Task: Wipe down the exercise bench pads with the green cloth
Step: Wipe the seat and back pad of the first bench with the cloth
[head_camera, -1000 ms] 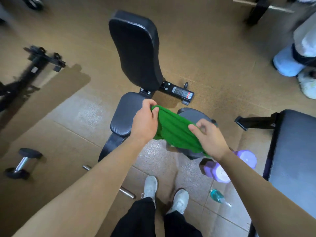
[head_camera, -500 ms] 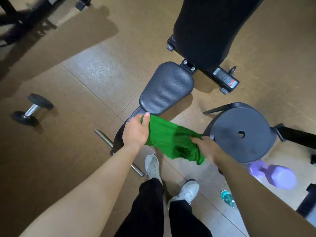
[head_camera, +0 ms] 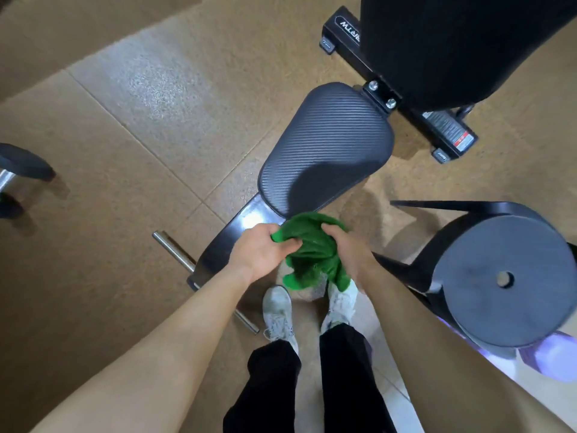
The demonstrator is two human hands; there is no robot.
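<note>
The green cloth [head_camera: 312, 251] hangs bunched between both hands, just below the near end of the black ribbed seat pad [head_camera: 327, 145]. My left hand [head_camera: 259, 248] grips the cloth's left side. On the cloth's right side my right hand [head_camera: 346, 248] holds it with curled fingers. The cloth's lower folds dangle above my white shoes. The upright black back pad [head_camera: 462, 42] rises at the top right, behind the seat pad.
A round black stool [head_camera: 512, 276] stands close on the right, with a purple dumbbell [head_camera: 555, 360] on the floor beyond it. The bench's steel foot bar [head_camera: 178, 254] sticks out to the left. A black dumbbell [head_camera: 18, 170] lies at the left edge.
The view has closed in on the seat pad. My hands have come together, and the cloth, stretched between them before, is now bunched up.
</note>
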